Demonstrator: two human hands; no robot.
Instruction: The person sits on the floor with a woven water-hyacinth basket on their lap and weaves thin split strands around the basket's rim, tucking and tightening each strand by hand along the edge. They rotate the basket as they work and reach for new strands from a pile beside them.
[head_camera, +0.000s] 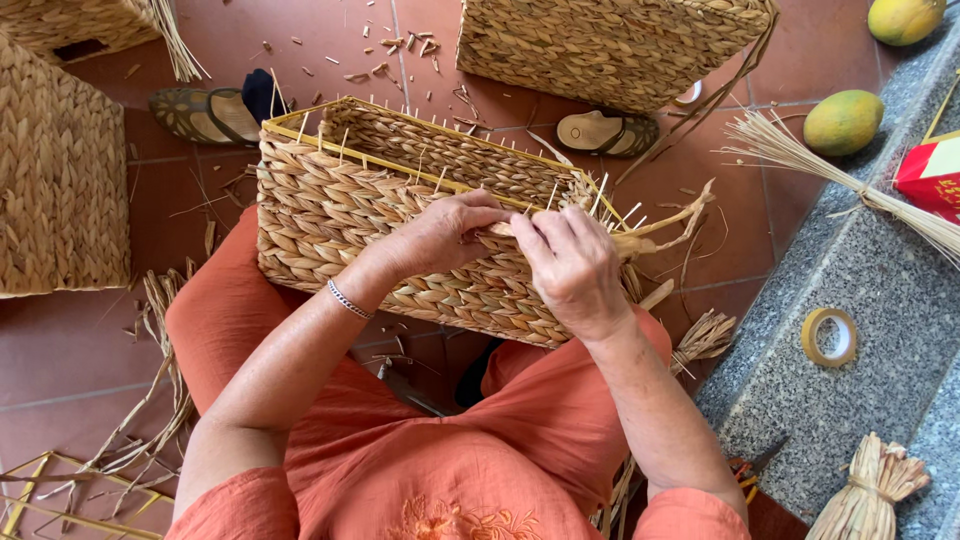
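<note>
A rectangular woven straw basket (330, 210) with a yellow wire frame rests on my knees, tilted toward me. My left hand (440, 235) presses on the basket's near wall at the top edge, fingers curled on the weave. My right hand (572, 268) grips a twisted straw strand (655, 232) at the basket's right corner; the strand's loose end sticks out to the right. Thin stakes poke up along the rim. I wear orange clothes and a bracelet on the left wrist.
Finished woven baskets stand at the far centre (610, 45) and left (55, 170). Sandals (205, 115) lie on the red tile floor among straw scraps. On the grey stone step to the right: tape roll (829, 336), straw bundles (870, 495), two green-yellow fruits (843, 122).
</note>
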